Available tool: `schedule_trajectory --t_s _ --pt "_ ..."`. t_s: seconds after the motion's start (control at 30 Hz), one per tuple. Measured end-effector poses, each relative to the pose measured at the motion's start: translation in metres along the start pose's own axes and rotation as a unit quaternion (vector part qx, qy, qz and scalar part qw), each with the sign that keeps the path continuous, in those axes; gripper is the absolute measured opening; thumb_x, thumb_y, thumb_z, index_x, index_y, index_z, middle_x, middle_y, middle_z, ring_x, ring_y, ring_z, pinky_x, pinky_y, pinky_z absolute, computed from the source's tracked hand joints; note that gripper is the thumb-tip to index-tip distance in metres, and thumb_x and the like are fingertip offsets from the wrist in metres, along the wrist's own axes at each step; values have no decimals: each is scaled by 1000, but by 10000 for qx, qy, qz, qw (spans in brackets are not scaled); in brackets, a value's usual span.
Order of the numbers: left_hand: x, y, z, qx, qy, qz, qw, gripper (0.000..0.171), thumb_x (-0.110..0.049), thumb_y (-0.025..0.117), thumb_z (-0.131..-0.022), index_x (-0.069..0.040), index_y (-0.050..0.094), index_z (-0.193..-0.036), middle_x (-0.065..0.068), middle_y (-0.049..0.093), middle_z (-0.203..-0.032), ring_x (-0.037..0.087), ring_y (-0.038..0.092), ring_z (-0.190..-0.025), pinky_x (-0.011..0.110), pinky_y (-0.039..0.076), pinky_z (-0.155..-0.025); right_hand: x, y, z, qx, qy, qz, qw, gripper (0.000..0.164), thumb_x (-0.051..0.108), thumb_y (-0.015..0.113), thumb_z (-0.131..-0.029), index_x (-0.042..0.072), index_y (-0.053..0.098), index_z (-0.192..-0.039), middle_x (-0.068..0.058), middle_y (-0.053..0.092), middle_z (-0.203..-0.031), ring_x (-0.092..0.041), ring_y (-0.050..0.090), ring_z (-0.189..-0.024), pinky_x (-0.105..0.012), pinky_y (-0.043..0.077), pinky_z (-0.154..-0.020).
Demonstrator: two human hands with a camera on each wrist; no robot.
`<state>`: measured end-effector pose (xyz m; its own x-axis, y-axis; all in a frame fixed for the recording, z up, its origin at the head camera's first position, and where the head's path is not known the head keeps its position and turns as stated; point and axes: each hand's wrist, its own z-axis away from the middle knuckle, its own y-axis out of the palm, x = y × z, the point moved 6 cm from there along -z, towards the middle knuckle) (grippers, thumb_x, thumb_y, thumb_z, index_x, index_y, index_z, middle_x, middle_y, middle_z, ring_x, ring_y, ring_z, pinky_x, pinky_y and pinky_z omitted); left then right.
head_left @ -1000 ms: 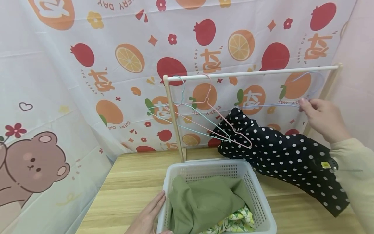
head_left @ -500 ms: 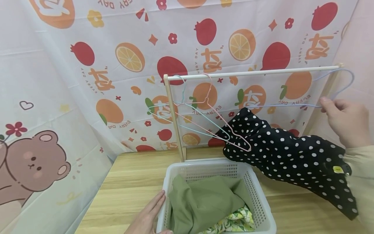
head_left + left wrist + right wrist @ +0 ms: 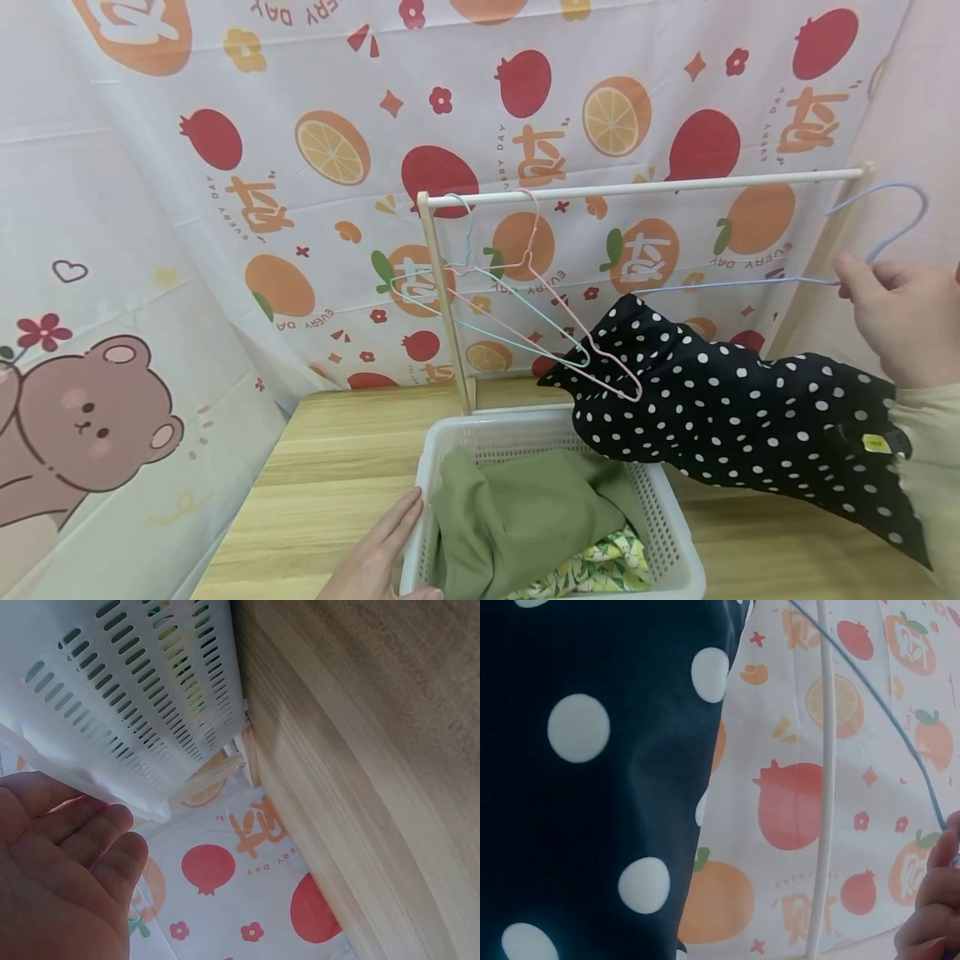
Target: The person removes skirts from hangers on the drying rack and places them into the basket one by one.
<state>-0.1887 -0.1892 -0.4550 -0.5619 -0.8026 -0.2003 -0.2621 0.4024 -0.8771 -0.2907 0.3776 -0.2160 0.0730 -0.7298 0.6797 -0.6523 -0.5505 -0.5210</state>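
Note:
My right hand pinches a blue wire clothes hanger below its hook, near the right end of the rack. A black garment with white dots hangs from the hanger and droops down to the right forearm. Its lower left part overlaps the back right corner of the white plastic basket. In the right wrist view, the dotted cloth fills the left side. My left hand holds the basket's left rim, thumb over it. In the left wrist view, its fingers lie under the rim outside.
A clothes rack with a white rail stands at the back of the wooden table. A light blue hanger and a pink hanger hang at its left end. Green cloth and yellow-green printed cloth lie in the basket.
My right hand has moved right, then slightly down, with the hanger and dotted garment. The hanger's hook now sits beyond the rack's right post. My left hand stays at the basket.

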Motion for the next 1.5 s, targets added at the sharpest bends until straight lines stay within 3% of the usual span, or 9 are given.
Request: schedule_trajectory --t_s 0.23,0.5,0.73,1.03,1.17,1.4,1.5 --pt "1 0 0 50 -53 -7 10000 98 -66 65 -66 -1 42 -135 4 32 -145 17 40 -123 35 46 -85 0 -2 3 -218 -77 -181 9996 46 44 51 -90 1 62 -78 15 50 -49 -16 38 -60 -32 27 -45" --pt "2 -1 1 92 -142 -33 9999 96 -66 65 -66 -2 43 -135 3 34 -144 17 40 -123 36 46 -85 -6 -8 11 -525 -36 -417 9977 40 41 55 -88 11 58 -62 0 40 -40 -16 32 -35 -32 20 -31" --pt "2 -1 0 178 -244 6 9995 96 -64 66 -67 -5 40 -138 1 33 -145 16 40 -124 37 46 -84 -17 -12 16 -828 -91 -607 9947 38 33 58 -87 12 56 -56 2 38 -39 -11 31 -45 -29 20 -37" --pt "1 -1 0 285 -305 29 9991 94 -65 65 -68 -6 40 -138 2 32 -145 17 39 -124 38 46 -85 -27 -14 23 -994 -315 -682 9922 38 27 58 -87 12 54 -52 2 37 -37 -9 28 -37 -28 17 -35" --pt "2 0 0 236 -250 -6 9994 95 -65 65 -68 -5 40 -138 2 33 -145 17 39 -124 38 46 -85 -33 -15 24 -1191 -437 -778 9889 38 21 58 -85 16 52 -49 8 38 -37 -5 29 -39 -26 18 -36" --pt "3 1 1 135 -156 -82 9998 97 -66 66 -66 -4 40 -137 3 33 -145 16 39 -124 36 46 -85 -42 -17 29 -1289 -221 -843 9878 38 19 59 -84 22 53 -47 22 43 -44 -5 32 -49 -24 20 -43" --pt "3 1 1 136 -175 -75 9997 98 -66 66 -66 -5 40 -138 3 32 -145 16 39 -123 36 46 -85 -38 -17 32 -1318 -379 -795 9874 38 18 59 -84 24 52 -47 23 43 -45 -5 32 -49 -24 20 -43"
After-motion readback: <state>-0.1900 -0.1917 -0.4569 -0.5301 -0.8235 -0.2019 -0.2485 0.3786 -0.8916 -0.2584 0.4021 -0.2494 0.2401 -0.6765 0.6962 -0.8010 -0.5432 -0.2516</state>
